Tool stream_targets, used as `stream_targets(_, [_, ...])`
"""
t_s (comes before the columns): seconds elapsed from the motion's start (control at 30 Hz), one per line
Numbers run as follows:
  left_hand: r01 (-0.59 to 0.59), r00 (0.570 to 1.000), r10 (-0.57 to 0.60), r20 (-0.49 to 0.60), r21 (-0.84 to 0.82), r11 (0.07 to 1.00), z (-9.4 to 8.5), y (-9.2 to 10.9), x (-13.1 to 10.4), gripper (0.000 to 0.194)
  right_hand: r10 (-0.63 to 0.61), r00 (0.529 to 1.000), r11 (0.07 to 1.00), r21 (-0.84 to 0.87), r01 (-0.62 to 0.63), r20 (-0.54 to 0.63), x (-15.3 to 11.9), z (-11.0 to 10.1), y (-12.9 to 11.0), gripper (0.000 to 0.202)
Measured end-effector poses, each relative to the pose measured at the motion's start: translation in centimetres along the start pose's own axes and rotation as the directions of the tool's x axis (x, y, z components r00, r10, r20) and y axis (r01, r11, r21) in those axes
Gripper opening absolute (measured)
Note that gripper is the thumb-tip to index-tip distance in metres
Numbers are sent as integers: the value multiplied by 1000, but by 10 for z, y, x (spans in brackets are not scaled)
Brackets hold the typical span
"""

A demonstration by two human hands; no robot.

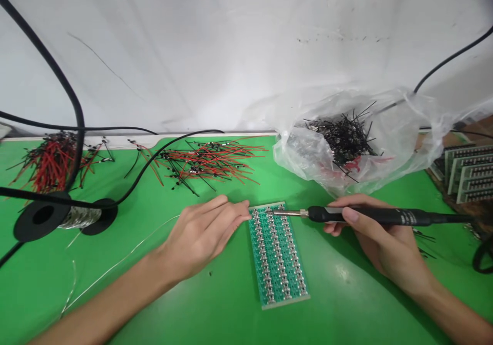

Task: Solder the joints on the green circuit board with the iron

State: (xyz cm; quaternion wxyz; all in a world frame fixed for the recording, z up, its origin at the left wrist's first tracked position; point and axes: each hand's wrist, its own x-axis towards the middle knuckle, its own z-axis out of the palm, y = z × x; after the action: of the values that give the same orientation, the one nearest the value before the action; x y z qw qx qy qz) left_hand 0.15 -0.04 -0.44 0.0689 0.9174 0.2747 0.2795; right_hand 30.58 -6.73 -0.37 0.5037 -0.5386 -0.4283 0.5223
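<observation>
A green circuit board panel [276,263] with rows of small silvery parts lies on the green work surface between my hands. My right hand [377,232] is closed round the black handle of a soldering iron [319,214]. The iron's metal tip touches or hovers just over the board's top rows. My left hand [210,232] has its fingers pinched at the board's upper left corner. A thin solder wire [127,255] runs into that hand from the left, and its end at the fingertips is too small to make out.
A spool of solder wire [79,217] lies at the left under black cables [134,180]. Behind are piles of red and black wired parts [208,160] [56,163]. A clear plastic bag [304,155] holds black wired parts. Several board panels [475,173] stand at the right.
</observation>
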Motion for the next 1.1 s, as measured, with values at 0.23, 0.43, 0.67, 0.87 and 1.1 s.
stream_targets(0.23, [-21, 1000, 21, 13, 11, 1000, 0, 1, 0, 13, 1, 1000, 1000, 8, -1, -15, 0, 3, -2, 14])
stream_targets(0.43, [-41, 999, 40, 16, 55, 998, -1, 3, 4, 11, 1, 1000, 1000, -10, -1, -5, 1, 2, -1, 14])
stream_targets(0.67, [-77, 997, 76, 14, 82, 994, -1, 3, 5, 12, 12, 999, 1000, -22, -13, -32, -1, 2, -1, 13])
stream_targets(0.87, [-86, 996, 87, 3, 94, 992, -1, 3, 6, 13, -1, 1000, 1000, -26, 0, -27, 0, 1, 0, 12])
stream_targets(1.1, [-98, 995, 99, -7, 66, 993, 0, 3, 5, 13, -1, 1000, 1000, -8, 1, -30, 0, 4, -1, 12])
